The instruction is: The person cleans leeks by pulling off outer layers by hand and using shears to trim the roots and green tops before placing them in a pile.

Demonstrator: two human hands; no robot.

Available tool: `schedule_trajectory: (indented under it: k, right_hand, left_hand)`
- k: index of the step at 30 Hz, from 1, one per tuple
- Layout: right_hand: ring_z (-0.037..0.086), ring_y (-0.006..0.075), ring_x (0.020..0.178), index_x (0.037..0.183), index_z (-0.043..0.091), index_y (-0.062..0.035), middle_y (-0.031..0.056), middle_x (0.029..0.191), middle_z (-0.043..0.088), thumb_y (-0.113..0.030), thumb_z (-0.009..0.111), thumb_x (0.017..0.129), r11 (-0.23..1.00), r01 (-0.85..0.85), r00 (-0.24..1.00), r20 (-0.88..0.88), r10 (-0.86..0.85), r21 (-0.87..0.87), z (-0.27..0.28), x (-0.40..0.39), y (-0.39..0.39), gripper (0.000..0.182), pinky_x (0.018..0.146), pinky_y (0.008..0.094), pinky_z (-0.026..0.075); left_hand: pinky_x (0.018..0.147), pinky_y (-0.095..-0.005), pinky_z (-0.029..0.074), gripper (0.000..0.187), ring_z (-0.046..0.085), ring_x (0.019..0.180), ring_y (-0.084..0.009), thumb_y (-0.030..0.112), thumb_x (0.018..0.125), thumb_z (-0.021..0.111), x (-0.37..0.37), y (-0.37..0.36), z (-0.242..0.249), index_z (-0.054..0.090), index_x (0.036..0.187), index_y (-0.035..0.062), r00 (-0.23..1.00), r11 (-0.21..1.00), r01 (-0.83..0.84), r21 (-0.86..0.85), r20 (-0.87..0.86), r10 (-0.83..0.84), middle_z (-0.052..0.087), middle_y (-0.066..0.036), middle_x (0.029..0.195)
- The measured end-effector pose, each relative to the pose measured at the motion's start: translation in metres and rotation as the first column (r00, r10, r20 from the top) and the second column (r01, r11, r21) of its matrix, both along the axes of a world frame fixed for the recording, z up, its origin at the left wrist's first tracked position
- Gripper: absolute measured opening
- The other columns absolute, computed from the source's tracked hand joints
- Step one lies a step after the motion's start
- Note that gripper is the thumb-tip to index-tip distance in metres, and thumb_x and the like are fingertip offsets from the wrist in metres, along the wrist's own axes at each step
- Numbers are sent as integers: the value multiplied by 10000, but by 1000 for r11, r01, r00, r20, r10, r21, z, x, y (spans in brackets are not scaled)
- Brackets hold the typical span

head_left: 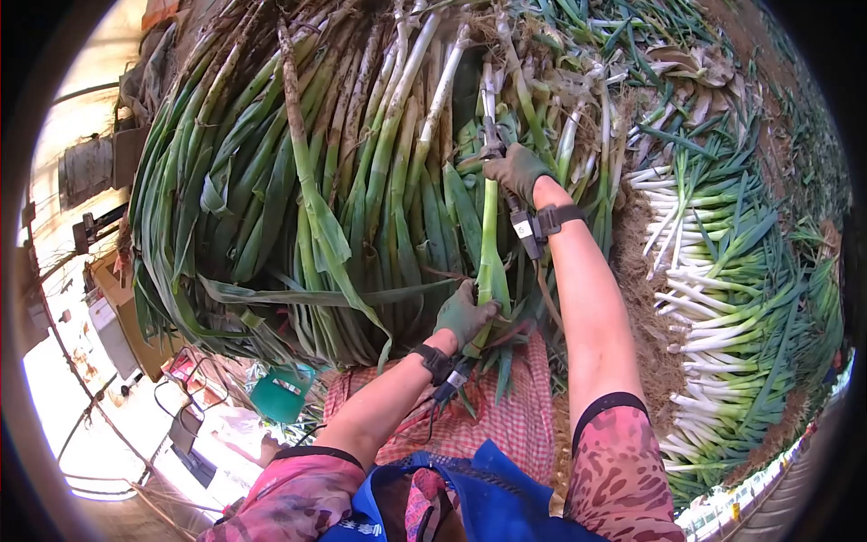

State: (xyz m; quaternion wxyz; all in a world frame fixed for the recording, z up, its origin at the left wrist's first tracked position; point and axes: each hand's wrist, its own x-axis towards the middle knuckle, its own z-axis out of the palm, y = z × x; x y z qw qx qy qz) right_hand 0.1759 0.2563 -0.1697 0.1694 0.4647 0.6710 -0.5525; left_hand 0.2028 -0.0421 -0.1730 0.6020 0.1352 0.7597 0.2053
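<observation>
My left hand (465, 316), in a grey-green glove, is closed round the leafy lower part of a long green onion (489, 239). Its pale root end points away from me, up between my hands and past the right one. Gloved as well, my right hand (521, 172) grips what looks like a metal air blow gun (492, 140), held against the white part of the stalk. A thin hose hangs below that wrist. Straps with small dark devices sit on both wrists. Palm and fingertip details are partly hidden.
A big pile of unpeeled green onions (271, 181) fills the left and centre, roots away from me. Along the right lie cleaned white-stemmed onions (704, 307) in a row. A red checked cloth (415, 397) covers my lap; a green plastic object (281, 394) is at lower left.
</observation>
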Motion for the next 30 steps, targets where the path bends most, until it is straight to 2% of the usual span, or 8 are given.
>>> schedule_trajectory:
  k: [8,16,19,21,23,26,28,30]
  right_hand:
    - [629,228,660,952,684,10,101,695,626,-279,679,773,999,36,990,-135,-40,-31,8,72,-56,340,641,380,507]
    - [697,314,893,991,696,32,198,935,718,-246,747,741,998,25,997,78,-21,-54,-18,19,-9,377,828,365,530]
    - [691,248,891,926,685,11,123,913,718,-197,776,711,994,109,993,-57,-107,21,-1,33,-27,313,813,347,519]
    - [665,191,869,960,655,19,75,919,702,-188,773,705,939,141,902,-350,-252,-313,-42,57,-48,349,808,331,517]
    - [556,118,778,893,622,-61,-12,833,593,-130,716,736,972,159,951,-237,-198,-174,-52,89,-60,195,766,293,475]
    - [638,121,847,1100,606,29,36,940,666,-98,693,769,981,164,942,-279,-186,-101,34,123,-21,364,810,277,528]
    - [624,120,891,1206,502,9,28,1018,630,-85,688,804,966,257,948,-198,-250,11,45,150,10,453,840,295,536]
    - [603,112,868,1132,559,-11,12,950,623,-120,700,811,929,316,938,-207,-277,192,22,175,43,367,808,267,501]
  left_hand:
    - [990,-418,492,704,656,1143,-362,394,804,706,1,2,0,518,1391,56,999,1000,-17,1,-29,17,688,-222,1202]
    - [924,-343,520,578,682,1019,-211,223,829,753,13,4,13,545,1317,-6,994,997,-71,43,80,68,717,-140,1125]
    - [896,-358,532,539,706,982,-242,251,825,759,28,16,36,572,1266,3,999,1000,16,26,33,-17,730,-160,1080]
    - [892,-416,532,451,695,1006,-361,370,849,737,46,25,61,634,1168,67,964,962,267,-49,13,-267,717,-201,1040]
    - [898,-441,533,427,684,1023,-360,394,857,735,67,17,50,654,1144,88,918,918,393,53,26,-395,717,-176,1068]
    - [910,-448,531,442,670,1052,-360,397,843,751,42,37,63,649,1158,105,899,878,437,196,-104,-424,700,-166,1138]
    - [961,-444,512,443,632,1106,-373,305,824,750,-7,57,51,641,1197,94,832,850,401,342,-525,-181,659,-181,1201]
    - [985,-472,488,565,557,1194,-393,221,827,717,-71,84,45,547,1335,42,380,879,466,102,-920,-95,602,-209,1280]
